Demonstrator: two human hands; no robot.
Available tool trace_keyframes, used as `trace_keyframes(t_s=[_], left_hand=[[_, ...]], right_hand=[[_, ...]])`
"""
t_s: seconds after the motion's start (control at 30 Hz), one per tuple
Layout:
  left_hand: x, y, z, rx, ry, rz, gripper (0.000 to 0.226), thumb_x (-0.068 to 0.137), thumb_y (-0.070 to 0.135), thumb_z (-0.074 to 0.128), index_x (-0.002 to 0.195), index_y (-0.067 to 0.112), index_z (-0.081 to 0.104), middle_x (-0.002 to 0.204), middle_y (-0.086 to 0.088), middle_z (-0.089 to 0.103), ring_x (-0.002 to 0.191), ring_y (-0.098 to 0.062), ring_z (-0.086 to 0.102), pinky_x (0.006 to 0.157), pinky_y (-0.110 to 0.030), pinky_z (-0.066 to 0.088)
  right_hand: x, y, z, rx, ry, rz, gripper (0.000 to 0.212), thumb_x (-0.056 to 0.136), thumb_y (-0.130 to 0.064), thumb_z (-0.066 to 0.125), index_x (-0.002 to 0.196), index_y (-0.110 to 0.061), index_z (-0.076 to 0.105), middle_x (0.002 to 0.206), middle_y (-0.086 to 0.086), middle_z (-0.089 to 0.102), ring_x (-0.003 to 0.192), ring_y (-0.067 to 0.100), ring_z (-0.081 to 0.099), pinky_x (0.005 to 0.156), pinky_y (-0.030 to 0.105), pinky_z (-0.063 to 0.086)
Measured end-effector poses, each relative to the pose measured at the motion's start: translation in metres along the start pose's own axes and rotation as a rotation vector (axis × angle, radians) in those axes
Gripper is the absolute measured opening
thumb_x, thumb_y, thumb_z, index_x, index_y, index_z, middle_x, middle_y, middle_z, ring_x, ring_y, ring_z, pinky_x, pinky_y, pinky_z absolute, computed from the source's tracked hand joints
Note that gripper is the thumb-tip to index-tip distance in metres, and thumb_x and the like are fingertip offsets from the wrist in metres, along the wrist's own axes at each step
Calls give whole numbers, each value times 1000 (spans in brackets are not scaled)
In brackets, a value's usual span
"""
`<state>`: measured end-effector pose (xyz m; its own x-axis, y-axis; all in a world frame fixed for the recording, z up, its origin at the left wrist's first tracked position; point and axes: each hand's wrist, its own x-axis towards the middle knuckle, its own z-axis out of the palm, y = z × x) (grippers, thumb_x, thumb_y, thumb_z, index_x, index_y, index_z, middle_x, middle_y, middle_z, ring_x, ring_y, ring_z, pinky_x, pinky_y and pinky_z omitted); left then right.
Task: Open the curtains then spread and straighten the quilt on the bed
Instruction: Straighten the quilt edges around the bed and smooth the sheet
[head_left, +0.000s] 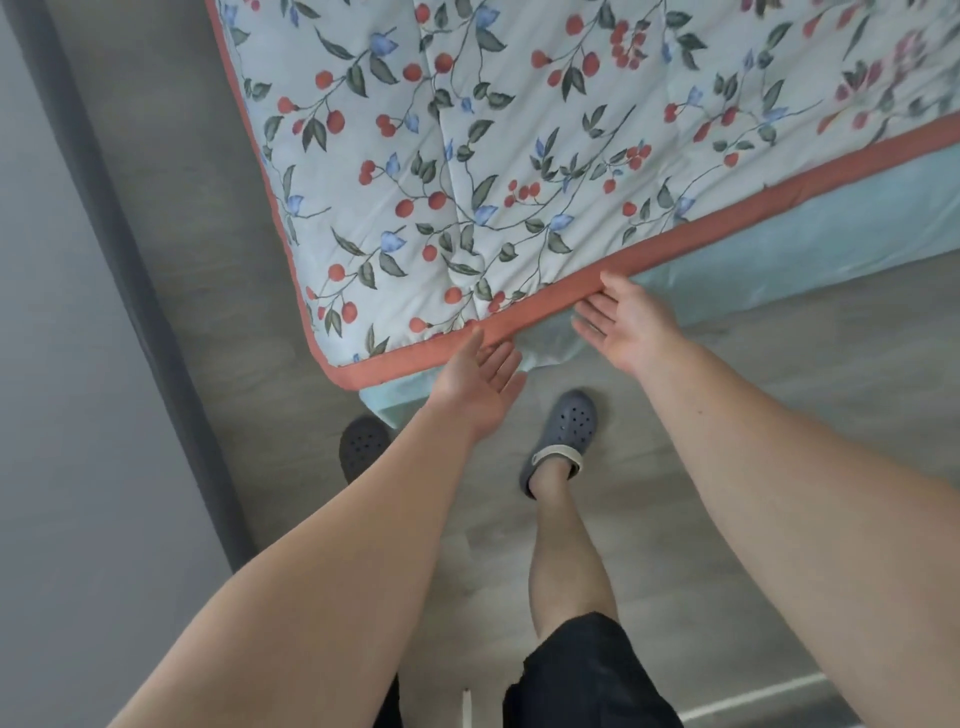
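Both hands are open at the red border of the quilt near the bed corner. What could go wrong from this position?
1. The left hand and right hand are open at the red border without gripping it, so a pull may slip off.
2. Both hands sit near one corner of the quilt; tugging here may skew it and leave its creases.
3. The right foot stands close to the bed's light sheet.

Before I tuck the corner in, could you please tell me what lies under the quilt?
Under the quilt, a pale turquoise sheet shows below its red border. The mattress top and anything on it are covered.
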<state>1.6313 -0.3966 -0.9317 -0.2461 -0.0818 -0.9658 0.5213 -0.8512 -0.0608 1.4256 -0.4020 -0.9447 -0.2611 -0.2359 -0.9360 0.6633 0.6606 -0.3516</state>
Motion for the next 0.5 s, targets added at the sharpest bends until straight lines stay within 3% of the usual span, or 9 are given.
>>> trace_keyframes(t_s=[0.13, 0.2, 0.3, 0.43, 0.5], left_hand=[[24, -20, 39, -122, 60, 113, 48, 108, 32, 55, 149, 8, 51, 152, -10, 56, 136, -22, 59, 102, -35, 50], [33, -31, 52, -181, 104, 180, 38, 108, 27, 57, 140, 7, 59, 136, -12, 68, 116, -22, 70, 92, -33, 57], [41, -43, 56, -229, 189, 237, 22, 106, 22, 61, 124, 10, 66, 111, -10, 76, 87, -20, 76, 72, -32, 62], [44, -63, 41, -149, 297, 247, 20, 108, 20, 58, 126, 12, 62, 116, -8, 73, 86, -17, 75, 69, -30, 61], [49, -67, 40, -114, 338, 249, 24, 108, 18, 56, 130, 9, 61, 116, -9, 71, 87, -18, 74, 70, -30, 60]], right_hand=[[23, -43, -27, -26, -20, -5, 24, 105, -28, 65, 125, -15, 64, 120, 6, 72, 106, 20, 71, 83, 37, 61], [33, -62, -40, -85, -46, -8, 20, 105, -31, 65, 120, -17, 66, 113, 4, 74, 102, 17, 72, 84, 36, 61], [42, -74, -52, -206, -94, 2, 13, 105, -31, 65, 111, -19, 66, 96, 1, 74, 86, 15, 74, 73, 33, 59], [42, -44, -75, -368, -19, 41, 13, 108, -29, 60, 107, -17, 65, 82, 2, 71, 63, 13, 68, 54, 28, 57], [42, -33, -88, -425, 6, 37, 15, 108, -32, 59, 109, -18, 66, 84, 0, 74, 66, 14, 68, 58, 29, 57]])
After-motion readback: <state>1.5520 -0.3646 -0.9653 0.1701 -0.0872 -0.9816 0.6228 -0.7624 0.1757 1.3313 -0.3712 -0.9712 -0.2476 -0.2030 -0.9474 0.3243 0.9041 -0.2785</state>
